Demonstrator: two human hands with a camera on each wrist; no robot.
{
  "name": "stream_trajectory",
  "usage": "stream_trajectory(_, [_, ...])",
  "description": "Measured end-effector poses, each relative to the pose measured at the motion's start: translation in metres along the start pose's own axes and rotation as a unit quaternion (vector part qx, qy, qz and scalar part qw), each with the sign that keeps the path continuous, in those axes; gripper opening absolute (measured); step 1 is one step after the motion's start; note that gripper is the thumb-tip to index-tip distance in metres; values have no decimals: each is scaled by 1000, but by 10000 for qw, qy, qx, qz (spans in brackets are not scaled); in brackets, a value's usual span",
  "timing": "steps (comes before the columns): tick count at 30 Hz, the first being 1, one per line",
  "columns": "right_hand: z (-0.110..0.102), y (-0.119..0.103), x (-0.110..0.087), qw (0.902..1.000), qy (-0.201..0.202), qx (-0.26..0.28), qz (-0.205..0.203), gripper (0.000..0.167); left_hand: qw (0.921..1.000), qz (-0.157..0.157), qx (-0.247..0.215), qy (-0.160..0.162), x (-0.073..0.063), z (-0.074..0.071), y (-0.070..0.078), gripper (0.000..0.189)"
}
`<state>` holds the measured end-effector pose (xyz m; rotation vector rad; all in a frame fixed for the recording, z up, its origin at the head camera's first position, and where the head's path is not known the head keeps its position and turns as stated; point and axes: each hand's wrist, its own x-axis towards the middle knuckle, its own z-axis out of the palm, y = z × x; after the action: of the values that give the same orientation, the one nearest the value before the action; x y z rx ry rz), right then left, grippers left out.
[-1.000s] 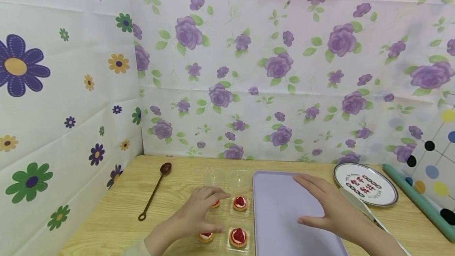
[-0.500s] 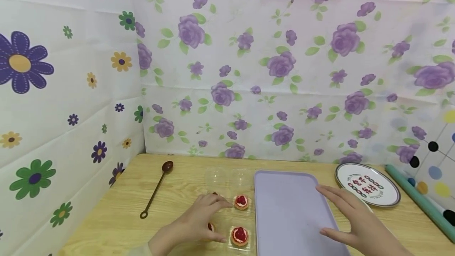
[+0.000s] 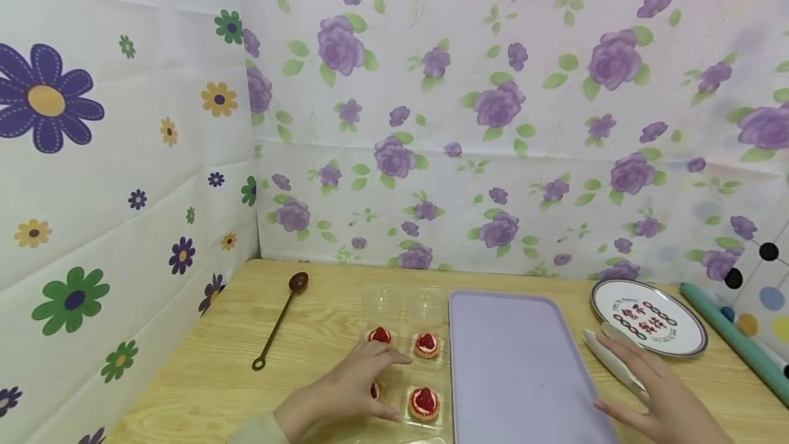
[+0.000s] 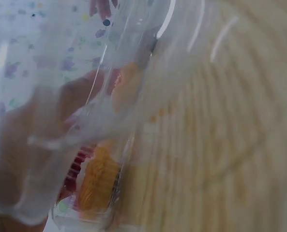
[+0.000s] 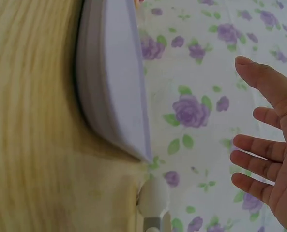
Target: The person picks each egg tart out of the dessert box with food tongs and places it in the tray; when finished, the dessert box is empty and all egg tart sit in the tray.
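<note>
Four-part clear plastic packaging (image 3: 425,301) lies on the table, with several red-topped tarts (image 3: 424,403) in it. My left hand (image 3: 351,389) is over the left-hand tarts, thumb and fingers apart, partly hiding them. In the left wrist view, clear plastic blurs the near field; a tart (image 4: 98,181) shows behind it. My right hand (image 3: 668,396) hovers at the tray's right with fingers spread and nothing held. Beneath it lie white-tipped tongs (image 3: 610,362), partly covered by the hand; one white end of the tongs (image 5: 154,198) shows in the right wrist view.
A lilac tray (image 3: 514,355) lies between my hands. At the right are a white plate (image 3: 650,317) with red lettering and a green roll (image 3: 733,327). A dark brown long-handled spoon (image 3: 279,321) lies at the left. Flowered sheets (image 3: 456,108) stand behind the table (image 3: 203,362).
My right hand has moved right, from above the tray to above the tongs. My left hand has stayed by the tarts, shifting slightly. The head view has tilted a little down and left.
</note>
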<state>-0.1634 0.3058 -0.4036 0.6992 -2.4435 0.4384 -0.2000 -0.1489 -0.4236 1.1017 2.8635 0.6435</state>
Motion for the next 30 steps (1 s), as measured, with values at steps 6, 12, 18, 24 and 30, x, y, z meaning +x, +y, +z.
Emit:
stream_trajectory(6, [2, 17, -15, 9973, -229, -115, 695, 92, 9996, 220, 163, -71, 1, 9, 0, 78])
stream_trajectory(12, [-1, 29, -22, 9905, -665, -21, 1204, 92, 9995, 254, 178, -65, 2, 14, -1, 82])
stream_trajectory(18, [1, 41, -22, 9826, -950, 56, 1593, 82, 9996, 242, -41, 121, -1, 15, -3, 76])
stream_trajectory(24, [5, 57, -31, 9780, -947, -54, 1858, 81, 9997, 207, 45, 127, -1, 14, -1, 76])
stream_trajectory(30, [7, 69, -44, 9720, -907, -401, 2132, 87, 9982, 197, 499, 255, 2, 16, 5, 83])
